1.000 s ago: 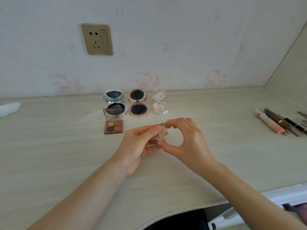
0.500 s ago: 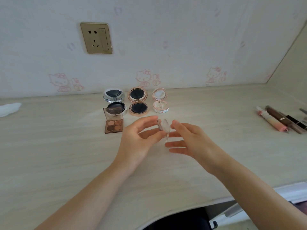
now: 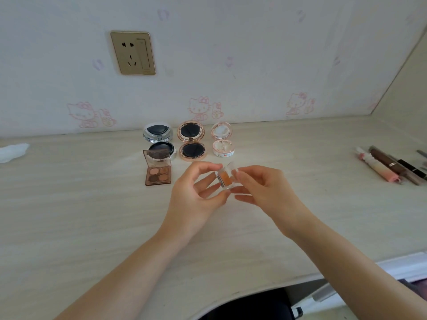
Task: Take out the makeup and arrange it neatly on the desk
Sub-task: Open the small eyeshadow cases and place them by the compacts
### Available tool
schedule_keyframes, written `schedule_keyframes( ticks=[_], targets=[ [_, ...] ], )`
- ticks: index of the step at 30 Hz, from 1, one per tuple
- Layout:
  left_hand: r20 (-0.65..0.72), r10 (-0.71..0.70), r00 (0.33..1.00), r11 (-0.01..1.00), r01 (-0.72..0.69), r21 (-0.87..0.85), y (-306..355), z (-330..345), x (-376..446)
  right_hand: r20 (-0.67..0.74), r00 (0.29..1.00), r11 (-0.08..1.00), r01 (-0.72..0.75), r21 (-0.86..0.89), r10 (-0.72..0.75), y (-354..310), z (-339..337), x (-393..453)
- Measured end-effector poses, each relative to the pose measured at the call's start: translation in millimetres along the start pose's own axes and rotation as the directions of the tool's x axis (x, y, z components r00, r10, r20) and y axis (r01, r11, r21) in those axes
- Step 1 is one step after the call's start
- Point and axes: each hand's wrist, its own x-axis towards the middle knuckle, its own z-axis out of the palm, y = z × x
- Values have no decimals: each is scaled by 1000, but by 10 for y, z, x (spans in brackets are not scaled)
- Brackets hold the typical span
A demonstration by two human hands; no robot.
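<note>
Since a moment ago, the small clear case (image 3: pixel 226 179) has swung open, showing an orange pan. Both forearms reach over the desk (image 3: pixel 69 204), well in front of the wall socket (image 3: pixel 132 53). Left hand (image 3: pixel 196 195) pinches the case's base; right hand (image 3: pixel 263 188) pinches its lid. Beyond them stand three round compacts (image 3: pixel 191 141) and one eyeshadow palette (image 3: pixel 158 167), all open.

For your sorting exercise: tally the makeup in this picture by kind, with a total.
Round compacts, open: 3
Square eyeshadow palette: 1
Small clear case, held in both hands: 1
Tubes and sticks at the right edge: at least 3
Total: at least 8
</note>
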Motion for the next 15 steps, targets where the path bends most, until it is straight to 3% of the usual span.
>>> schedule_keyframes(
  ticks=[8, 11, 15],
  targets=[
    [-93, -198, 976, 971, 182, -156, -70, -125, 68, 1, 991, 980, 136, -145, -137, 30, -61, 105],
    [-103, -186, 977, 982, 182, -49, -65, -133, 76, 14, 992, 983, 126, -137, -125, 28, -85, 161],
    [-70, -92, 993, 967, 106, 231, -28, -185, 90, 61, 995, 975, 87, -204, -76, 29, -102, 279]
  ],
)
